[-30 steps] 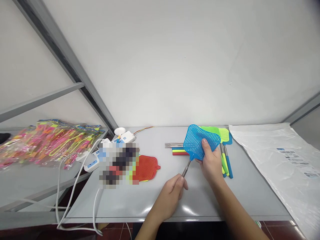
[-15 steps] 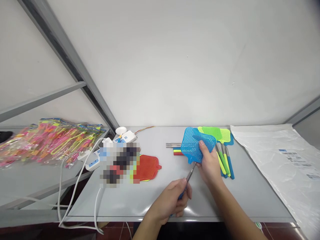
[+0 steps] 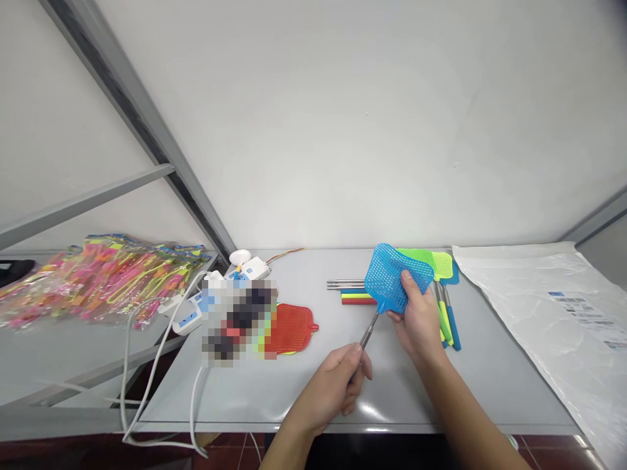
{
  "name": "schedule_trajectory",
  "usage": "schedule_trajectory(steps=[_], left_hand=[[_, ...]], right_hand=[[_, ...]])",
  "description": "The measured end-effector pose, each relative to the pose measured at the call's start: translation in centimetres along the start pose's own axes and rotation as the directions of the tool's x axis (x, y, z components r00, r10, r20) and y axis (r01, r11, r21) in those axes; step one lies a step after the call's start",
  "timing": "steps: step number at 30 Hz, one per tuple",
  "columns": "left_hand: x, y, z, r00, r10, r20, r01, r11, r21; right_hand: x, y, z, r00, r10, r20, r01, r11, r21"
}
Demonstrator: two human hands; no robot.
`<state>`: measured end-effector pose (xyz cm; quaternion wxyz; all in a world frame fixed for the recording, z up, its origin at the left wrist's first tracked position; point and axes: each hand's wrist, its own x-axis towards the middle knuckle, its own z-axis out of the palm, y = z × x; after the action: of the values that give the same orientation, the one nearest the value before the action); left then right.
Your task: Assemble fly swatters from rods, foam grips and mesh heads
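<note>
My right hand (image 3: pixel 420 320) is closed on a blue fly swatter head (image 3: pixel 392 271), thumb across its perforated face. A metal telescopic swatter handle (image 3: pixel 368 331) is wrapped in the fingers of my left hand (image 3: pixel 333 385), which mostly hide its grip. The rod's upper tip meets the neck of the blue head; how deep it sits I cannot tell. Behind my right hand lie several swatters with heads and handles, including a light green swatter (image 3: pixel 443 266). More loose handles (image 3: pixel 356 301) with metal rods lie left of the blue head. Further left is a red swatter head (image 3: pixel 291 328), with yellow-green showing beneath.
White power strips (image 3: pixel 189 316) and a white cable (image 3: pixel 159 359) are at the table's left. Beyond them are bagged colourful items (image 3: pixel 122 277). A large white plastic package (image 3: pixel 533 307) covers the right side. A pixelated patch hides something near the red head.
The rod tip, just below the blue head's neck before, is now in line with it and meeting it. Both hands still hold the same pieces; the head is tilted slightly differently.
</note>
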<state>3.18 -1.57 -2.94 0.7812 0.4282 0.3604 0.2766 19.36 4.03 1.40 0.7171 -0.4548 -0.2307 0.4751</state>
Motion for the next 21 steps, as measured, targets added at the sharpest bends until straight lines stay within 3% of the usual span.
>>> schedule_trajectory(steps=[6, 11, 13, 18, 21], left_hand=[[-0.09, 0.10, 0.16, 0.999, 0.012, -0.035, -0.010, 0.998, 0.065], [-0.29, 0.31, 0.17, 0.999, 0.016, -0.048, -0.013, 0.998, 0.061], [-0.38, 0.40, 0.08, 1.000, -0.012, -0.007, 0.012, 1.000, 0.002], [-0.53, 0.42, -0.18, 0.971, -0.104, 0.217, 0.155, 0.960, -0.235], [-0.68, 0.50, -0.13, 0.966, -0.101, 0.236, 0.169, 0.942, -0.289]], right_hand=[[-0.17, 0.03, -0.06, 0.997, -0.069, -0.018, 0.068, 0.996, -0.059], [-0.35, -0.27, -0.21, 0.998, -0.056, -0.011, 0.055, 0.996, -0.063], [-0.43, -0.40, -0.20, 0.999, -0.038, -0.004, 0.038, 0.998, -0.057], [-0.75, -0.56, 0.22, 1.000, 0.005, 0.005, -0.005, 0.999, -0.049], [-1.02, -0.54, 0.51, 0.997, 0.028, 0.073, -0.025, 0.999, -0.045]])
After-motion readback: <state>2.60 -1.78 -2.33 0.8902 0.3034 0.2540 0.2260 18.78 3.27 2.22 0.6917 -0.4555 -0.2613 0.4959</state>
